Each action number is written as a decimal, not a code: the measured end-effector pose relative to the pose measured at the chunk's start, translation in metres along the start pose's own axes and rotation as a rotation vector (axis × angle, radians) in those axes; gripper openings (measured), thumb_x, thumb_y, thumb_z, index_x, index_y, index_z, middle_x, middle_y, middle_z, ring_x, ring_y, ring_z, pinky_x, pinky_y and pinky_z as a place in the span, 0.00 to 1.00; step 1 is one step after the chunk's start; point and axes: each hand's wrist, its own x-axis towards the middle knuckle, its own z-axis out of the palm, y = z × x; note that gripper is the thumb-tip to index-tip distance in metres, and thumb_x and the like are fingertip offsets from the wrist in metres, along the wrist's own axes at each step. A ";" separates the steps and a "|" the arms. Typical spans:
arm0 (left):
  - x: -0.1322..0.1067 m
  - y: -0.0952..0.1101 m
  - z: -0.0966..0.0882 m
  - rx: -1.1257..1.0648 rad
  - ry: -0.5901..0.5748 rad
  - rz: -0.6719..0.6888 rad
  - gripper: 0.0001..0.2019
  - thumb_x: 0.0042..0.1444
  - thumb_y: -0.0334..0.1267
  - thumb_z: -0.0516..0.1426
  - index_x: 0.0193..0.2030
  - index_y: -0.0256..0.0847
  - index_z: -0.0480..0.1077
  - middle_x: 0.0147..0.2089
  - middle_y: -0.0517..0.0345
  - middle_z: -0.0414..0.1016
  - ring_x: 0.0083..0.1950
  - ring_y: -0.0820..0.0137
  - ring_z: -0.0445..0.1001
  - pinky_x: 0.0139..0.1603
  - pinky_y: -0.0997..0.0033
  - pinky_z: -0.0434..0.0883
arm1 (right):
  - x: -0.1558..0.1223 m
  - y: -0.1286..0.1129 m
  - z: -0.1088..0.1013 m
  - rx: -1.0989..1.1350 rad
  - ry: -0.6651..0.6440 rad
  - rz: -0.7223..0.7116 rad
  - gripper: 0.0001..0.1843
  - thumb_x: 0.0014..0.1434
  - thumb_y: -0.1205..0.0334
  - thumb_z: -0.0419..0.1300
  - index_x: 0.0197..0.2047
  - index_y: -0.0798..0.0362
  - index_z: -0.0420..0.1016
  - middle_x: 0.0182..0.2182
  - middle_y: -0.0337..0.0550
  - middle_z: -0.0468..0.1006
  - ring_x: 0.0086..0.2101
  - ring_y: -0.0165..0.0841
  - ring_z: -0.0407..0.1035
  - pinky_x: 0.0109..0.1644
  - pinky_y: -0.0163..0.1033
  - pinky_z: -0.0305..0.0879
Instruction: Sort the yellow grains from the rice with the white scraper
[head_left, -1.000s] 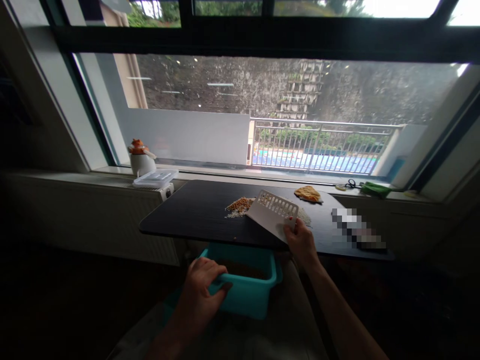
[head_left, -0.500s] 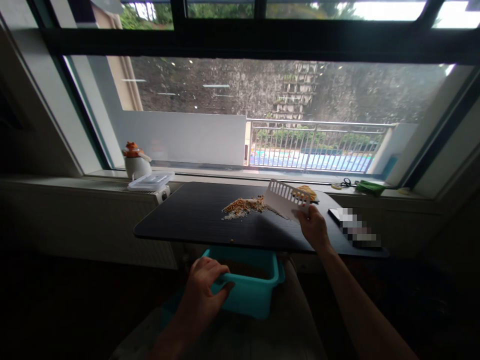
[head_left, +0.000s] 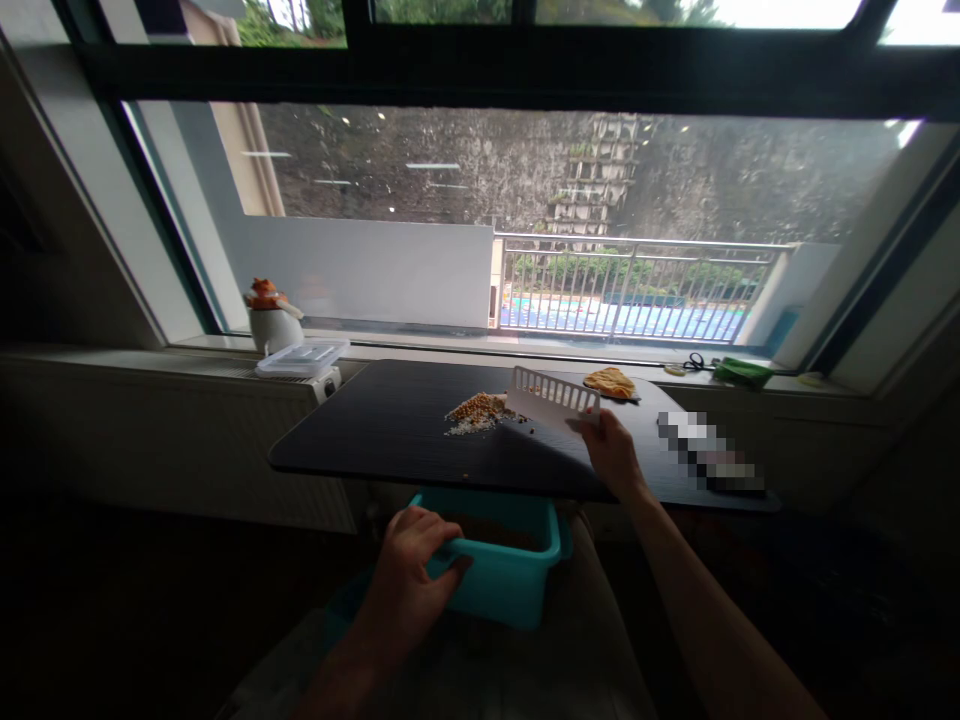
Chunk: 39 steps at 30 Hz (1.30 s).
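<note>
My right hand [head_left: 613,452] grips a flat white slotted scraper [head_left: 551,405] by its right end, its lower edge at the dark tabletop [head_left: 375,430]. Left of the scraper lies a loose pile of orange-yellow kernels and white grains [head_left: 480,412], partly hidden behind it. Below the table's front edge, a turquoise plastic tub [head_left: 499,580] rests on the lap with brownish contents inside. My left hand [head_left: 420,565] is closed over the tub's near left rim, thumb outside.
A folded yellowish cloth [head_left: 610,382] lies at the table's back right, near a pixelated flat object [head_left: 709,455]. On the sill are scissors [head_left: 694,362] and a green cloth-like item [head_left: 741,373]. A clear plastic lid [head_left: 303,358] and a white figurine [head_left: 274,325] stand left.
My right hand has moved the scraper leftward across the table, gathering grains closer to the pile. The yellowish cloth shows fully now. My left hand keeps its hold on the tub.
</note>
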 end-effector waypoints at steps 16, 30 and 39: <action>0.006 0.001 0.008 -0.030 -0.021 0.055 0.05 0.51 0.30 0.62 0.35 0.43 0.73 0.32 0.60 0.75 0.40 0.62 0.71 0.49 0.56 0.69 | -0.056 -0.025 -0.044 0.147 -0.193 0.112 0.19 0.52 0.46 0.63 0.39 0.52 0.78 0.36 0.44 0.82 0.38 0.41 0.74 0.45 0.47 0.71; -0.005 -0.004 -0.016 0.031 0.070 0.057 0.05 0.49 0.32 0.62 0.35 0.43 0.75 0.32 0.58 0.77 0.38 0.60 0.74 0.47 0.54 0.72 | -0.050 -0.039 -0.021 0.321 -0.355 0.106 0.17 0.53 0.48 0.63 0.40 0.52 0.79 0.35 0.43 0.81 0.36 0.38 0.74 0.42 0.44 0.72; -0.003 -0.001 -0.010 0.014 0.030 0.042 0.04 0.50 0.32 0.62 0.34 0.44 0.74 0.32 0.59 0.76 0.38 0.61 0.73 0.45 0.54 0.73 | 0.006 -0.005 -0.034 0.143 -0.024 0.138 0.19 0.49 0.48 0.64 0.38 0.55 0.76 0.30 0.43 0.80 0.32 0.38 0.72 0.42 0.46 0.69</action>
